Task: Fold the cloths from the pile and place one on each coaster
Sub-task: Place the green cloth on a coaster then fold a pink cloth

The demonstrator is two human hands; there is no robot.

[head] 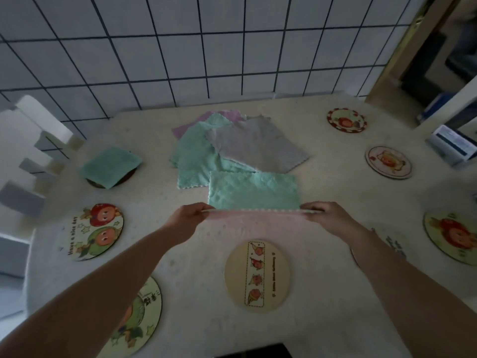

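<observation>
We hold a cloth (254, 196) stretched above the desk (196, 254): our left hand (187, 218) pinches its left corner, our right hand (327, 215) pinches the right one. Its green face is turned up, a pink face hangs towards us. Behind it lies the pile (232, 146) of green, grey and pink cloths. To the left a folded green cloth (111, 166) sits on a coaster (94, 182). A yellow coaster (258, 276) lies just below our hands, others ring the desk
</observation>
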